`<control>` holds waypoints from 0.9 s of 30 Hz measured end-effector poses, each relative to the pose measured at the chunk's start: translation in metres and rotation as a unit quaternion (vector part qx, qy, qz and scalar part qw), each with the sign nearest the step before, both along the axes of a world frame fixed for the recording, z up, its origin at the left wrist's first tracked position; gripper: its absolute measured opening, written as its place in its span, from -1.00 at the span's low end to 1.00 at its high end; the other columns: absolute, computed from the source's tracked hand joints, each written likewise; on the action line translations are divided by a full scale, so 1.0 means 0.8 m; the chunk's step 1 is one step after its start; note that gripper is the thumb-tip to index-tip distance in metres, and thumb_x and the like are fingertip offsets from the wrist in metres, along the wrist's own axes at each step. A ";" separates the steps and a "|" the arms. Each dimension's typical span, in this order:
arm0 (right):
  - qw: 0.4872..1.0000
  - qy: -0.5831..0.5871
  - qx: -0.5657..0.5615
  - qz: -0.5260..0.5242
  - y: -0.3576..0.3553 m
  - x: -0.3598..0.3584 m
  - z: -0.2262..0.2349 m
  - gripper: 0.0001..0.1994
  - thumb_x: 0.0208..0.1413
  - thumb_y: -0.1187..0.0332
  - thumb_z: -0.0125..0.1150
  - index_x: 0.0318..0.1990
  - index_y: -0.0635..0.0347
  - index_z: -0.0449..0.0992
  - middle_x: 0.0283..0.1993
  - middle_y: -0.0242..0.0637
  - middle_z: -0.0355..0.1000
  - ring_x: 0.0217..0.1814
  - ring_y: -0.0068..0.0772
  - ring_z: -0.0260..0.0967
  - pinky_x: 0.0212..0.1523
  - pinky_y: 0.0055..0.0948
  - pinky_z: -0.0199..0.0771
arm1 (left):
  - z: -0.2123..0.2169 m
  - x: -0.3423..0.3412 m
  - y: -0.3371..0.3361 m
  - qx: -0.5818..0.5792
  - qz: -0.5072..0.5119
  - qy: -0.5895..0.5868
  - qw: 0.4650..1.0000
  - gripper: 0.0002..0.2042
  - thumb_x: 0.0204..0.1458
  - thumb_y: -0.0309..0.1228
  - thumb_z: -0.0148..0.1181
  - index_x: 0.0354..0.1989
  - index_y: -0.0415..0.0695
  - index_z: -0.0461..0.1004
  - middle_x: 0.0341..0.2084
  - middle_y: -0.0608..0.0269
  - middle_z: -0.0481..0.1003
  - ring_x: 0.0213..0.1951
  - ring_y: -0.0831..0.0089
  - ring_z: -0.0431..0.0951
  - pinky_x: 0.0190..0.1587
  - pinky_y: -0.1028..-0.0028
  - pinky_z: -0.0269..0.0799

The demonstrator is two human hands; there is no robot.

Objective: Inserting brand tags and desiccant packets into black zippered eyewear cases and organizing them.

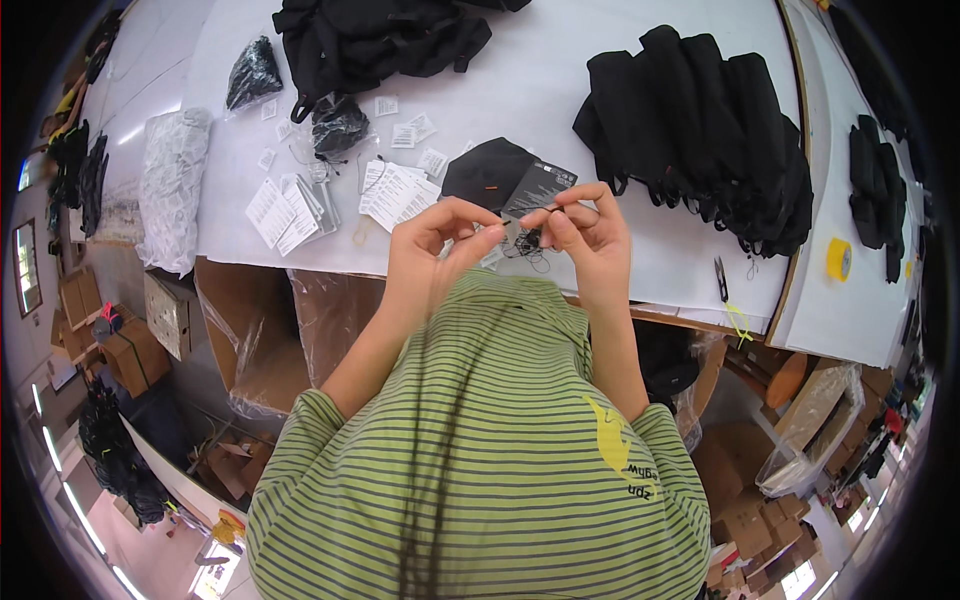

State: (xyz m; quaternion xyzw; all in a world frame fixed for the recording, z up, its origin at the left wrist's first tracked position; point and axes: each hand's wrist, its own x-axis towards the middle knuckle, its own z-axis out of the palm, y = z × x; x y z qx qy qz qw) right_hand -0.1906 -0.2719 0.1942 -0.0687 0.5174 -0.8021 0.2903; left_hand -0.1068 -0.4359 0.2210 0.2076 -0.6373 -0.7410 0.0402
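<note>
Both hands are raised close together over the table's near edge. My left hand (437,247) pinches the end of a thin black cord (515,217) between thumb and forefinger. Opposite it, my right hand (592,238) grips the same cord with its fingertips. A dark printed hang tag (543,188) lies just beyond the fingers, partly over a flat black fabric item (486,170) with a small orange mark. Below the hands a tangle of black strings (526,243) rests on the table edge. Whether the cord runs through the tag cannot be made out.
White printed cards (395,196) and more tags (292,215) lie to the left, beside a plastic bag of black strings (338,127). Stacked black fabric pieces (690,125) fill the right. Small snips (721,279) and yellow tape (838,259) lie farther right. A black bag (375,40) sits at the back.
</note>
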 end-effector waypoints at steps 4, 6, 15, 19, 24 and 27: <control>1.000 0.010 0.017 -0.021 -0.008 0.008 -0.001 -0.91 0.09 0.48 0.20 -0.34 0.24 0.40 -0.36 -0.17 0.56 -0.43 -0.64 0.38 -0.44 -0.69 0.27 | 0.003 0.000 0.004 -0.059 -0.037 -0.007 0.997 -0.91 -0.04 -0.53 0.26 -0.36 -0.24 0.54 -0.64 0.52 0.31 -0.58 0.80 0.16 -0.48 0.70 0.05; 0.999 0.016 0.029 -0.022 -0.008 0.009 0.000 -0.91 0.07 0.48 0.23 -0.37 0.25 0.42 -0.37 -0.19 0.56 -0.46 -0.65 0.37 -0.48 -0.69 0.26 | 0.008 -0.002 0.006 -0.084 -0.050 -0.005 0.995 -0.91 -0.05 -0.53 0.26 -0.36 -0.24 0.54 -0.66 0.53 0.27 -0.60 0.80 0.13 -0.51 0.71 0.01; 0.997 0.002 0.078 0.027 -0.008 0.010 0.006 -0.90 0.02 0.44 0.30 -0.39 0.27 0.52 -0.44 -0.35 0.53 -0.46 -0.67 0.38 -0.47 -0.69 0.29 | 0.009 0.001 0.005 -0.179 -0.059 0.011 0.982 -0.93 -0.07 -0.61 0.25 -0.39 -0.25 0.53 -0.71 0.55 0.22 -0.65 0.85 0.06 -0.59 0.73 -0.13; 0.989 0.068 0.124 0.041 -0.008 0.012 0.007 -0.90 0.03 0.44 0.29 -0.40 0.28 0.51 -0.47 -0.35 0.49 -0.48 -0.65 0.38 -0.48 -0.68 0.29 | 0.014 0.002 0.000 -0.208 -0.091 0.001 0.974 -0.91 -0.07 -0.56 0.25 -0.37 -0.26 0.52 -0.61 0.36 0.39 -0.58 0.73 0.29 -0.52 0.73 0.28; 0.997 -0.024 0.078 0.006 -0.010 0.014 0.002 -0.90 0.03 0.43 0.30 -0.40 0.26 0.52 -0.49 -0.40 0.47 -0.45 -0.65 0.42 -0.47 -0.68 0.30 | 0.018 -0.001 -0.001 -0.203 -0.090 0.016 0.975 -0.91 -0.07 -0.56 0.24 -0.36 -0.26 0.52 -0.56 0.32 0.44 -0.54 0.70 0.35 -0.44 0.70 0.41; 0.996 -0.004 0.087 0.017 -0.008 0.014 0.002 -0.90 0.03 0.43 0.29 -0.40 0.26 0.52 -0.48 -0.39 0.47 -0.46 -0.66 0.42 -0.48 -0.69 0.29 | 0.017 -0.001 0.001 -0.206 -0.093 0.012 0.974 -0.91 -0.07 -0.56 0.24 -0.36 -0.26 0.52 -0.54 0.32 0.46 -0.52 0.69 0.38 -0.42 0.70 0.42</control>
